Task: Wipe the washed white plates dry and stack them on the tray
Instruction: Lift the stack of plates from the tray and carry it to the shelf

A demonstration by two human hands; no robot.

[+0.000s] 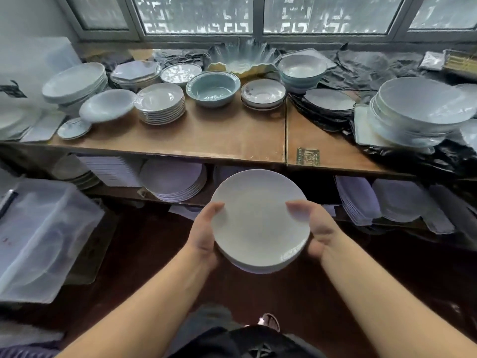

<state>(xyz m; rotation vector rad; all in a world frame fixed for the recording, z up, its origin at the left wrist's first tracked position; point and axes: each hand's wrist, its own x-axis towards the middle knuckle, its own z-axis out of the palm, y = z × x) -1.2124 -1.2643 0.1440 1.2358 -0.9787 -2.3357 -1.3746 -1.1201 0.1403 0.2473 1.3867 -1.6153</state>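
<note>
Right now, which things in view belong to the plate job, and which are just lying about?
In the job:
white plates, a small stack
left hand and right hand, gripping its edges

Lying about:
teal bowl
clear plastic bin
crockery stacks on the wooden table

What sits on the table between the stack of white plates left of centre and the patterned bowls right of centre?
A pale green bowl, in the head view, between the plate stack and the patterned bowls.

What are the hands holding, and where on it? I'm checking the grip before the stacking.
A small stack of white plates, gripped at opposite rims: left hand left rim, right hand right rim.
</note>
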